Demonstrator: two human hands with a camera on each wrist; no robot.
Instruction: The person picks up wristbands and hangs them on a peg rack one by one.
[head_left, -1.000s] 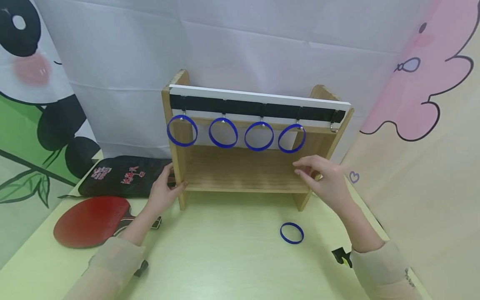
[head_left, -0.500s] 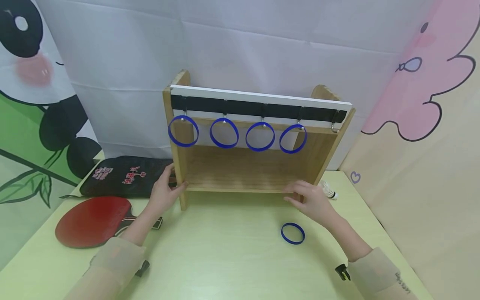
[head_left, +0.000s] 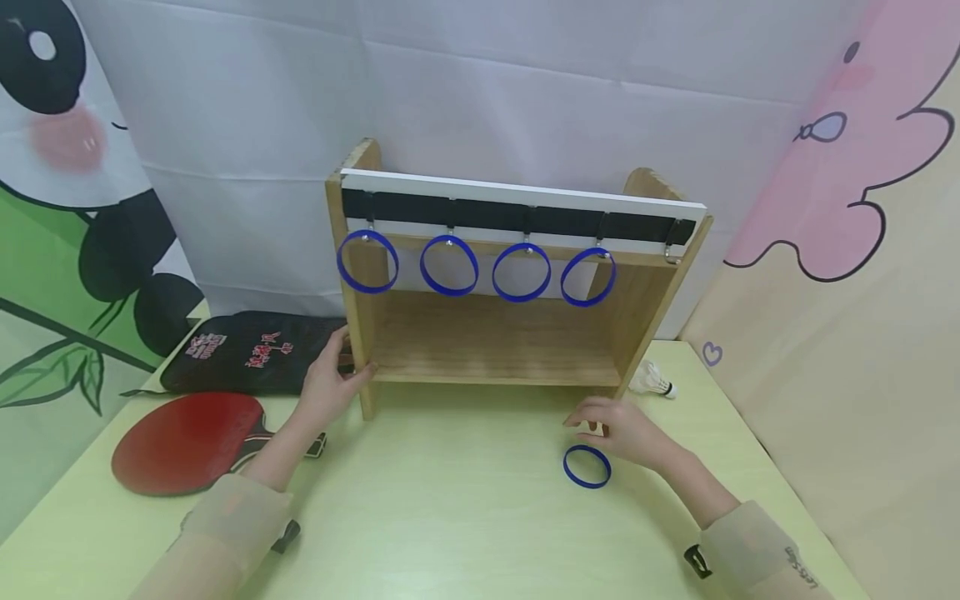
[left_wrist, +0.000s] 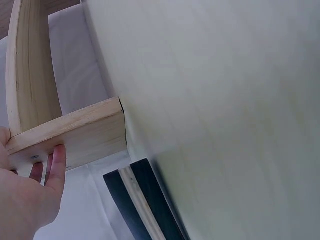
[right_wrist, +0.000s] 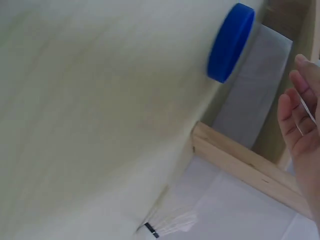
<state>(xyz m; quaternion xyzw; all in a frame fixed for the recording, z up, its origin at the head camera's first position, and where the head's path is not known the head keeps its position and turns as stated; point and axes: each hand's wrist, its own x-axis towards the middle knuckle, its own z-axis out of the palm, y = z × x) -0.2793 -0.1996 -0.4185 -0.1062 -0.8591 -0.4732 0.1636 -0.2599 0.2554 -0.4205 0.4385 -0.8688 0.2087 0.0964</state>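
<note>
A wooden shelf [head_left: 495, 342] stands on the table, with a white rail [head_left: 480, 185] and black strip along its top front. Several blue rings [head_left: 369, 289] hang from hooks on that rail, while the rightmost hook [head_left: 670, 255] is bare. My left hand [head_left: 327, 385] grips the shelf's left side panel [left_wrist: 90, 145], thumb at the front edge and fingers on the outer face. Another blue ring [head_left: 588, 485] lies on the table in front of the shelf. Just beyond and above this ring is my right hand [head_left: 621, 428], fingers loosely bent, holding nothing.
A red table tennis paddle [head_left: 187, 442] lies at the left, its handle under my left forearm. Behind it is a black case [head_left: 240, 354] with red lettering. A white shuttlecock [head_left: 652, 381] rests beside the shelf's right side. A white cloth [head_left: 495, 92] hangs behind.
My right hand has come down from the shelf's right side, toward the front, to near the ring on the table. The left hand keeps its grip on the side panel.
</note>
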